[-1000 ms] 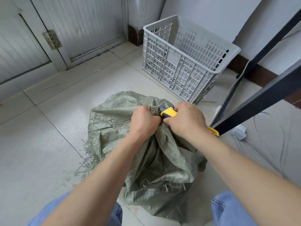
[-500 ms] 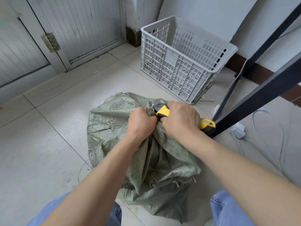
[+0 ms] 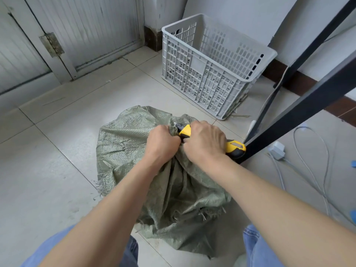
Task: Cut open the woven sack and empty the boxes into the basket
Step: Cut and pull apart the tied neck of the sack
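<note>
Green woven sack [image 3: 154,170] slumped on tiled floor [image 3: 57,160]. Left hand [image 3: 161,144] bunches its gathered neck; right hand [image 3: 206,140] grips yellow-black utility knife [image 3: 234,148], tip at the neck. Grey basket [image 3: 212,74] beyond, well apart. Black table leg [image 3: 300,112] crowds the right; white cables [image 3: 312,170] beside it.

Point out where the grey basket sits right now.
In the head view the grey basket stands on the tiled floor, upper centre-right, just beyond the green woven sack and left of the black frame leg.
</note>
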